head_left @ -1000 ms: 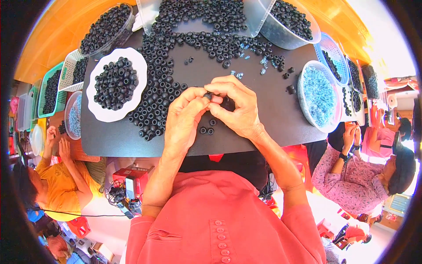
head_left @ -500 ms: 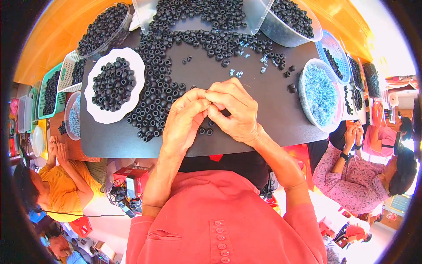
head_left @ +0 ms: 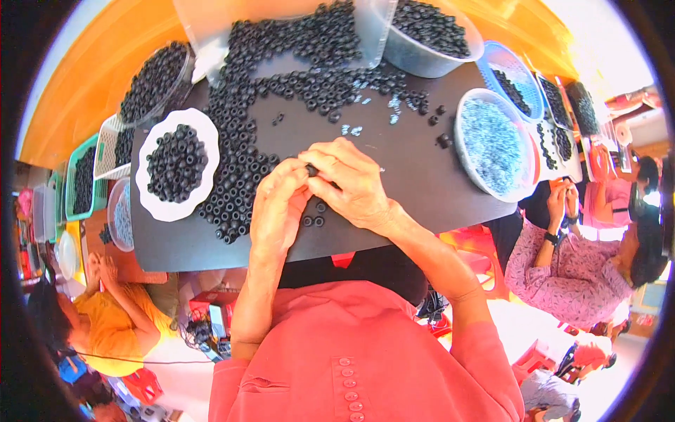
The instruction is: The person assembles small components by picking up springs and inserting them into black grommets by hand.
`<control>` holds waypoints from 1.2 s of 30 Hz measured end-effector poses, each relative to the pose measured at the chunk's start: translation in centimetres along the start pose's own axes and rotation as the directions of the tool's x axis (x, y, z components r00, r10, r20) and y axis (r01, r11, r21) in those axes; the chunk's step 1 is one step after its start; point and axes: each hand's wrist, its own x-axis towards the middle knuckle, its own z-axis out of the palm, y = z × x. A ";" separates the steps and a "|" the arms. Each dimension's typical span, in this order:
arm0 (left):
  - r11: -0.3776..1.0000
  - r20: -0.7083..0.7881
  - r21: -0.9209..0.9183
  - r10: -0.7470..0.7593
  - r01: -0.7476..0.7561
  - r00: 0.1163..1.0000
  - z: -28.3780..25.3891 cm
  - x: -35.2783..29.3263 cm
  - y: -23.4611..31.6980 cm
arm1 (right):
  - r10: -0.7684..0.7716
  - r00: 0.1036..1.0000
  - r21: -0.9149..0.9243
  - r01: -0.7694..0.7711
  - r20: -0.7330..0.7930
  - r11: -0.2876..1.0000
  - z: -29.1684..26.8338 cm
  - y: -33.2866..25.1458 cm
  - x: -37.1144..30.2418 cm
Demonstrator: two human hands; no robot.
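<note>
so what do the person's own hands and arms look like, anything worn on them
The left hand and right hand are bare, with no gloves or watch showing. The sleeves are short, plain and coral-red, ending near the elbows, and match the shirt.

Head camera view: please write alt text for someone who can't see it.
A person's left hand and right hand hold a small black piece between them over a dark flat table. Hollow round black beads lie loose, with more on a scalloped white plate at left; a round translucent bowl of pale-blue bits stands at right.
</note>
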 end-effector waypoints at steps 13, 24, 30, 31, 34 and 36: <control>0.997 0.167 -0.055 -0.049 0.059 0.985 0.0 0.6 -0.3 | 0.162 0.969 -0.447 -0.231 -0.189 0.864 -14.5 8.0 9.2; 0.982 0.133 -0.127 -0.120 0.137 0.984 -0.3 0.1 -0.3 | -0.030 0.982 -0.251 0.077 0.184 0.965 -1.0 8.1 8.9; 0.977 0.110 -0.144 -0.140 0.155 0.984 0.1 -0.2 0.1 | -0.015 0.934 -0.333 0.143 0.358 0.932 2.3 9.6 9.7; 0.977 0.114 -0.147 -0.139 0.155 0.984 0.0 -0.2 0.2 | -0.003 0.924 -0.313 0.133 0.382 0.940 2.4 9.4 9.5; 0.976 0.127 -0.149 -0.138 0.157 0.982 -0.1 -0.3 0.1 | -0.021 0.903 -0.168 0.103 0.428 0.980 2.2 8.9 8.9; 0.977 0.139 -0.145 -0.139 0.159 0.980 -0.1 -0.3 0.1 | -0.053 0.896 -0.041 0.079 0.441 0.996 1.8 8.2 8.7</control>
